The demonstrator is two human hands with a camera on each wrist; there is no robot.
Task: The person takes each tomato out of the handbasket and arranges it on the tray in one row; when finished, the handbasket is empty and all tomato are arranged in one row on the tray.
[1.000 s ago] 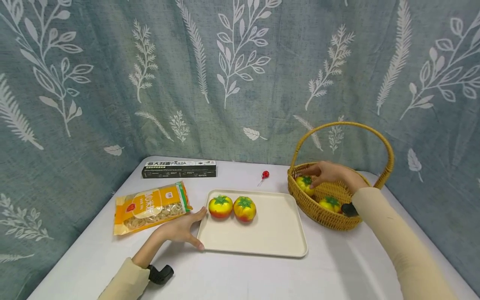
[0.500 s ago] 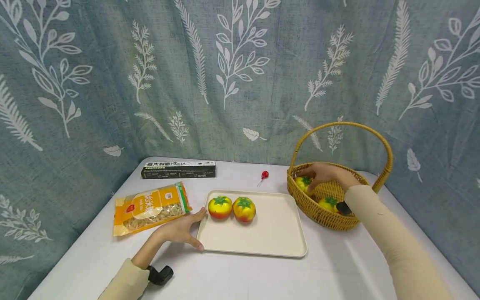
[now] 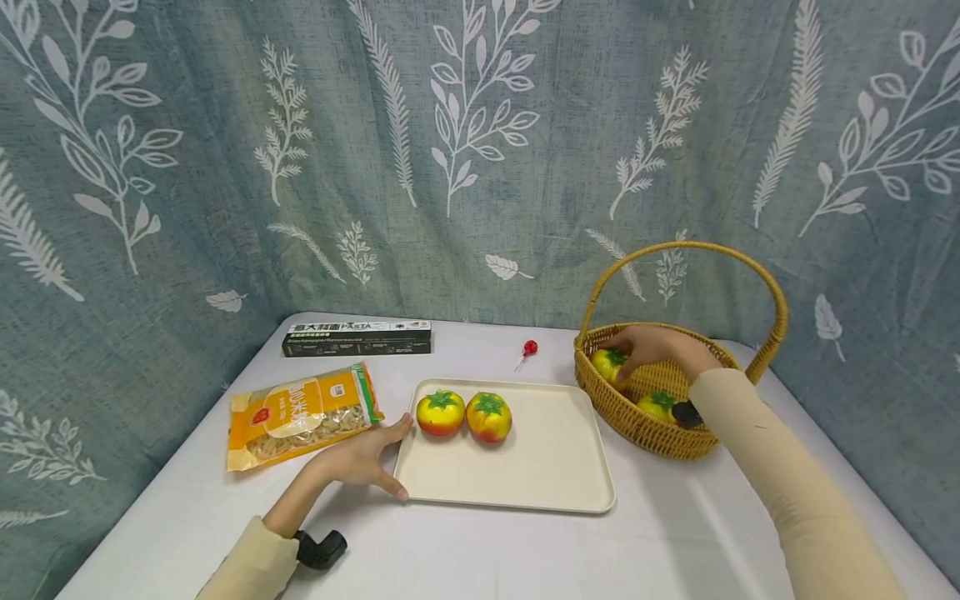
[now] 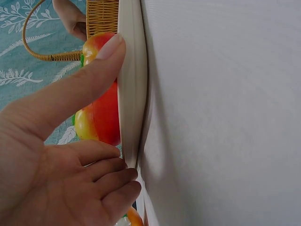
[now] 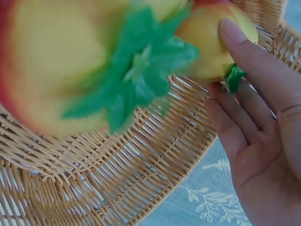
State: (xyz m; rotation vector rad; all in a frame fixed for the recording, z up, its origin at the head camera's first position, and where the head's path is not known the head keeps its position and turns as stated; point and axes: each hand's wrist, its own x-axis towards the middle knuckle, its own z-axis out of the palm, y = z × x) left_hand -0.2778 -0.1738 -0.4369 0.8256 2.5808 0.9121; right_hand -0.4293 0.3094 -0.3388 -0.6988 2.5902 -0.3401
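My left hand (image 3: 360,458) rests at the left end of the cream tray (image 3: 551,458), thumb and fingertips spread along its rim; in the left wrist view the thumb (image 4: 101,59) lies against that rim. Two yellow-red toy tomatoes (image 3: 441,414) with green leafy tops sit side by side on the tray's left part. On the right, my right hand (image 3: 660,346) reaches into the wicker basket (image 3: 637,429) and grips a toy tomato (image 5: 202,44) between thumb and fingers. Another toy tomato (image 5: 51,61) lies in the basket, large and blurred in the right wrist view.
A black pasta box (image 3: 357,340) lies at the back left, with an orange bag of pasta (image 3: 303,414) in front of it. A red lollipop (image 3: 530,348) lies behind the tray. The basket's tall handle (image 3: 693,247) arches over the right hand. A patterned curtain (image 3: 480,167) borders the table.
My right hand has shifted very slightly to the left over the toy tomato inside the basket. The left hand and the tray stay where they were.
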